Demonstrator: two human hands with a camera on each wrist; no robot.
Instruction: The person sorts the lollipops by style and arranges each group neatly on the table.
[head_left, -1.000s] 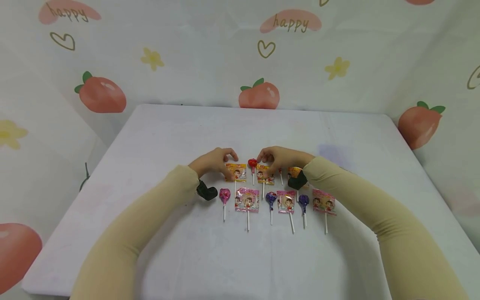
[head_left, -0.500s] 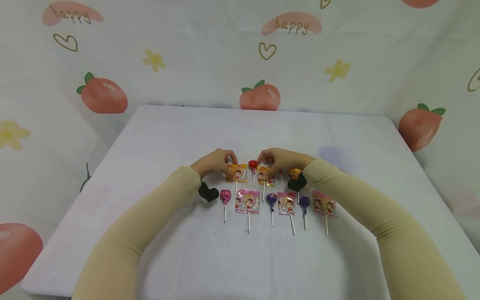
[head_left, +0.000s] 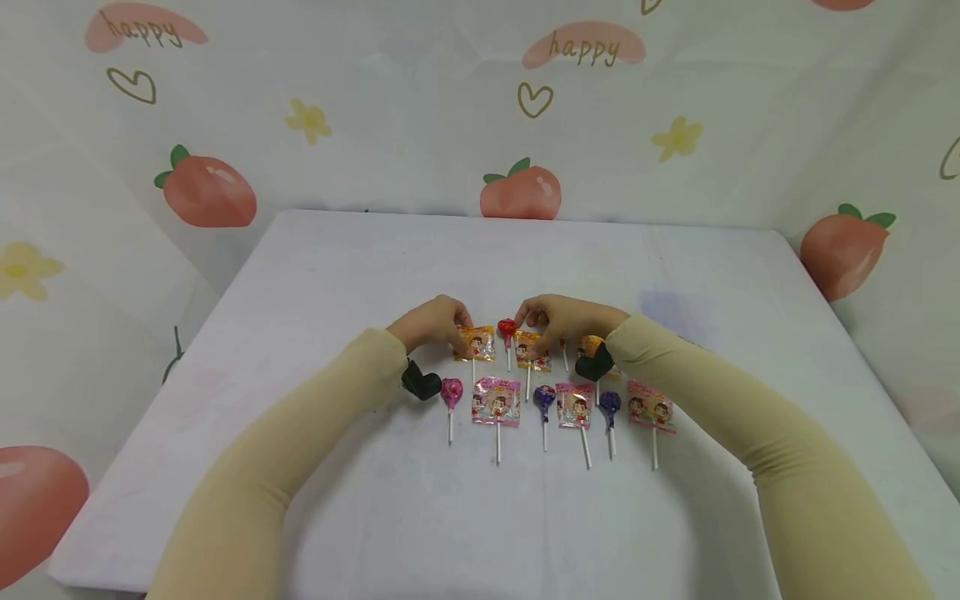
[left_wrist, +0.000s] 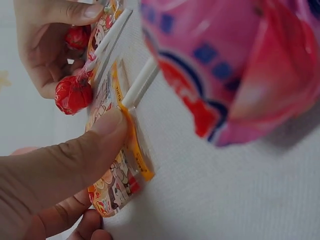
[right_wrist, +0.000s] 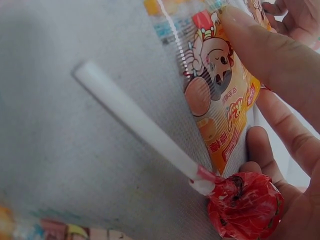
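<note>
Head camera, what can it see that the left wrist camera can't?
Only the head view shows the table, the near row of lollipops like the purple lollipop, and both sleeves. Only the left wrist view shows the left hand's thumb pressing the orange-wrapped lollipop up close. Both show the red lollipop and the right hand.

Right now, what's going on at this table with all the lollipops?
A person is laying lollipops out in two rows on a white table. The left hand pinches an orange-wrapped lollipop in the far row, thumb pressed on its wrapper. The right hand holds the next orange-wrapped one, with a red lollipop lying between the two hands. The near row, pink flat packs alternating with round purple and pink ones, lies untouched.
</note>
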